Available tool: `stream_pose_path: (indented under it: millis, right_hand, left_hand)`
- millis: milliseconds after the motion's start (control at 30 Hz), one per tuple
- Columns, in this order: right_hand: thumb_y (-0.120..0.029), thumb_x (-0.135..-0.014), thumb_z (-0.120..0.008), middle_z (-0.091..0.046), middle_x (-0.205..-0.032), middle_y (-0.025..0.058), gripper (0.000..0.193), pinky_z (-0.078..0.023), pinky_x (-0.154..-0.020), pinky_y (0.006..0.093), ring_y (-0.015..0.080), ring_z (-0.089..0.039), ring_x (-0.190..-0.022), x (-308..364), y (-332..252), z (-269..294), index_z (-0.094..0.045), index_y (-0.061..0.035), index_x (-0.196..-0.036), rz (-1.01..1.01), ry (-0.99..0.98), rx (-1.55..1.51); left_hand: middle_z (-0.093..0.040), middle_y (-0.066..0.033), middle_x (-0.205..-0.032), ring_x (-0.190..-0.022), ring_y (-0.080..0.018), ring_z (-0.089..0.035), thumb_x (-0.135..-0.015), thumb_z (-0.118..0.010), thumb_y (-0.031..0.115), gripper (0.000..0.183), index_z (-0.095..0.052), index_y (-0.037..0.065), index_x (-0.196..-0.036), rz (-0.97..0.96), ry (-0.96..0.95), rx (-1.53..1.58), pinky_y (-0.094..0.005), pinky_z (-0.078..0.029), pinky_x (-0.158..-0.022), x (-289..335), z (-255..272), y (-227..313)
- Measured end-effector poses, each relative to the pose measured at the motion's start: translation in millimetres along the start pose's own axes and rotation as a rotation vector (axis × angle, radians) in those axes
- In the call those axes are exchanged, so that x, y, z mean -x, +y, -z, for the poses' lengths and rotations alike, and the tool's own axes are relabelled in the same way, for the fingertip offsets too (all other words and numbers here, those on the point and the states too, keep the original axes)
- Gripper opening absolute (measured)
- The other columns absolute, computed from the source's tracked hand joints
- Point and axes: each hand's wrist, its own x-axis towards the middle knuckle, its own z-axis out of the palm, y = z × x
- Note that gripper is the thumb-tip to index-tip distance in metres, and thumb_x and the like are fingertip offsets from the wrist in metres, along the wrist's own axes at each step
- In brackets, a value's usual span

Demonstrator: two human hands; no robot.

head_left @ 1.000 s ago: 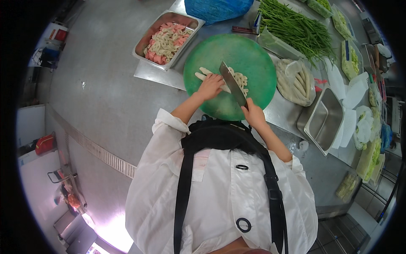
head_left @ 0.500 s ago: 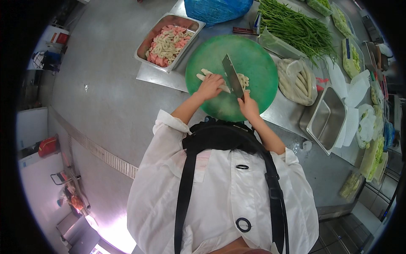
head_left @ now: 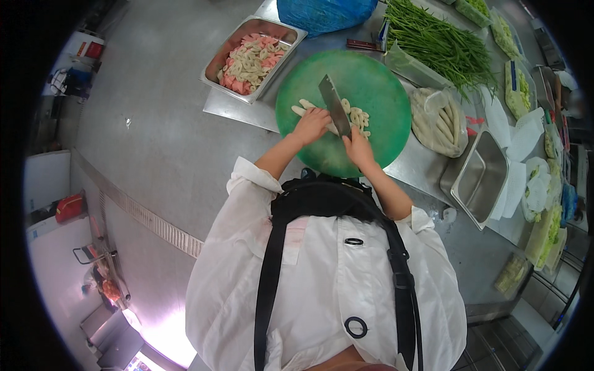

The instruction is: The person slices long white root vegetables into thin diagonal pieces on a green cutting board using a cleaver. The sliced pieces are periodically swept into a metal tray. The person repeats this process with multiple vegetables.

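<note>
Two pale sticks [head_left: 299,110] lie under the left hand [head_left: 313,126], nearer it than the right, its curled fingers holding them, long axes slanting toward the cleaver [head_left: 333,102] gripped by the right hand [head_left: 359,149]; cut rings [head_left: 359,117] lie just ahead of the right.

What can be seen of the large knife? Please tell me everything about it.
The large knife has a broad, metal-looking grey blade. It slants over the green board, its far end toward the upper left. The right hand grips its near end, hiding most of the handle. Pale slices lie right of the blade; whether the edge touches the board is unclear.
</note>
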Motion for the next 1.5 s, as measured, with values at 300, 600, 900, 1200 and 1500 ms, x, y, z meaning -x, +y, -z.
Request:
stream_pose_path:
  millis: [300, 600, 900, 1200, 1500]
  right_hand:
    - [-0.020, -0.089, -0.059, -0.065, -0.082, 0.0225, 0.028, -0.048, -0.065, 0.0543, 0.0446, -0.063, -0.076, 53, 1, 48, -0.043, -0.0031, -0.104, -0.013, -0.179, 0.070]
    - [-0.023, -0.088, -0.060, -0.065, -0.080, 0.0234, 0.031, -0.048, -0.064, 0.0549, 0.0449, -0.063, -0.075, 0, -4, -4, -0.044, -0.0038, -0.106, -0.043, -0.014, 0.042]
    - [-0.023, -0.088, -0.060, -0.064, -0.079, 0.0249, 0.030, -0.048, -0.065, 0.0555, 0.0455, -0.062, -0.074, 48, -3, 38, -0.043, -0.0040, -0.105, -0.027, -0.174, 0.056]
    - [-0.023, -0.089, -0.060, -0.064, -0.081, 0.0245, 0.031, -0.048, -0.065, 0.0535, 0.0452, -0.062, -0.076, -11, -12, -9, -0.044, -0.0023, -0.105, -0.069, -0.013, -0.015]
    - [-0.023, -0.089, -0.059, -0.065, -0.079, 0.0238, 0.030, -0.048, -0.064, 0.0543, 0.0449, -0.062, -0.073, 39, -5, 33, -0.043, -0.0043, -0.106, 0.024, -0.160, 0.067]
  left_hand:
    - [-0.055, -0.0091, -0.107, -0.108, -0.0314, -0.051, -0.070, -0.068, 0.006, 0.027, -0.059, 0.008, -0.095, 0.025, 0.041, 0.051, -0.0424, -0.040, -0.093, 6, 1, -6]
    - [-0.055, -0.0089, -0.107, -0.110, -0.0298, -0.051, -0.069, -0.066, 0.006, 0.027, -0.059, 0.007, -0.095, 0.000, 0.020, 0.032, -0.0425, -0.039, -0.096, 2, 2, -11]
    - [-0.055, -0.0090, -0.109, -0.111, -0.0292, -0.050, -0.070, -0.066, 0.007, 0.026, -0.059, 0.007, -0.095, -0.013, -0.009, -0.011, -0.0431, -0.038, -0.097, 5, 11, -18]
    - [-0.055, -0.0102, -0.101, -0.104, -0.0319, -0.052, -0.069, -0.066, 0.004, 0.024, -0.057, 0.006, -0.092, -0.007, 0.032, 0.030, -0.0424, -0.042, -0.092, 3, 5, -25]
    - [-0.054, -0.0108, -0.101, -0.101, -0.0338, -0.053, -0.068, -0.067, 0.003, 0.025, -0.056, 0.005, -0.091, 0.027, 0.059, 0.102, -0.0429, -0.043, -0.089, 7, 2, -24]
